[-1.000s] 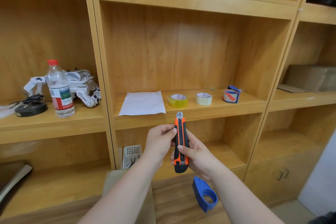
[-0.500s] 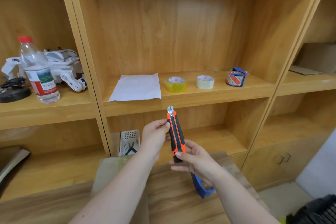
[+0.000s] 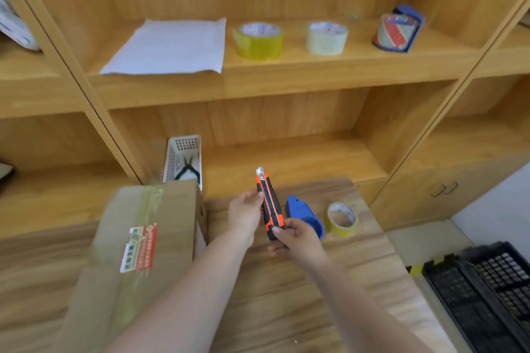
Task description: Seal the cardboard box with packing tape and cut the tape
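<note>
An orange and black utility knife (image 3: 269, 203) stands nearly upright above the wooden table (image 3: 301, 295), its metal tip up. My right hand (image 3: 295, 239) grips its lower end and my left hand (image 3: 246, 215) pinches its left side near the middle. A cardboard box (image 3: 137, 261) lies on the table to the left, a strip of yellowish tape along its top seam and a red and white sticker on it. Just right of the knife sit a blue tape dispenser (image 3: 305, 216) and a yellowish tape roll (image 3: 342, 219).
The shelf above holds a white paper sheet (image 3: 169, 47), a yellow tape roll (image 3: 259, 40), a pale tape roll (image 3: 327, 37) and a tape roll in a blue holder (image 3: 397, 30). A white basket (image 3: 183, 157) with pliers stands behind the box. A black crate (image 3: 487, 289) sits on the floor at right.
The view has tilted down, bringing the box, the table and the tape roll into sight. Both hands still hold the knife upright, lower in the view than before.
</note>
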The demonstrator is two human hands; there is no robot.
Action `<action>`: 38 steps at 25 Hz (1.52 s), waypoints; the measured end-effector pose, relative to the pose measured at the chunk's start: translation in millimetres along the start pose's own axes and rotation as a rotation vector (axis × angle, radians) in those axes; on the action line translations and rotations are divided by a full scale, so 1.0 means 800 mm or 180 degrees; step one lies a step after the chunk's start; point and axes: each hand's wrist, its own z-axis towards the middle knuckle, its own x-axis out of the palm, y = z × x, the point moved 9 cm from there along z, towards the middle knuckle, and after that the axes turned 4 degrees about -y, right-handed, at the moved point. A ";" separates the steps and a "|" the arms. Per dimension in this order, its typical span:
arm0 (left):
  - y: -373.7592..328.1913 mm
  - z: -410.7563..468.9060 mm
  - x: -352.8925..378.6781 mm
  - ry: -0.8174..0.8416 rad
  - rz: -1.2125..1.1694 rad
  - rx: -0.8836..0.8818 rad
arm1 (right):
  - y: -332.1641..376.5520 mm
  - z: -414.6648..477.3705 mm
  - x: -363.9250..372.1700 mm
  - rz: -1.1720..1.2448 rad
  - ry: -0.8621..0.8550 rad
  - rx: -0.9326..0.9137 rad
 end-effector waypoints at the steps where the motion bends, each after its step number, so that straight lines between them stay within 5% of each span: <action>1: 0.022 0.008 0.004 -0.0068 0.0098 -0.0040 | -0.019 0.008 -0.003 -0.0019 -0.0008 0.0104; 7: 0.127 0.047 0.013 -0.0512 0.0622 -0.0305 | -0.126 0.043 -0.020 -0.0426 -0.0070 0.0573; 16: 0.164 0.106 0.040 -0.0654 0.1000 -0.0280 | -0.177 0.083 -0.033 -0.0388 -0.0478 0.0875; 28: 0.167 0.120 0.045 -0.0782 0.1533 0.0082 | -0.183 0.104 -0.047 -0.1525 -0.0206 0.1104; 38: 0.138 0.095 0.020 -0.0701 0.1245 -0.0140 | -0.129 0.081 -0.033 -0.1462 -0.0174 0.0831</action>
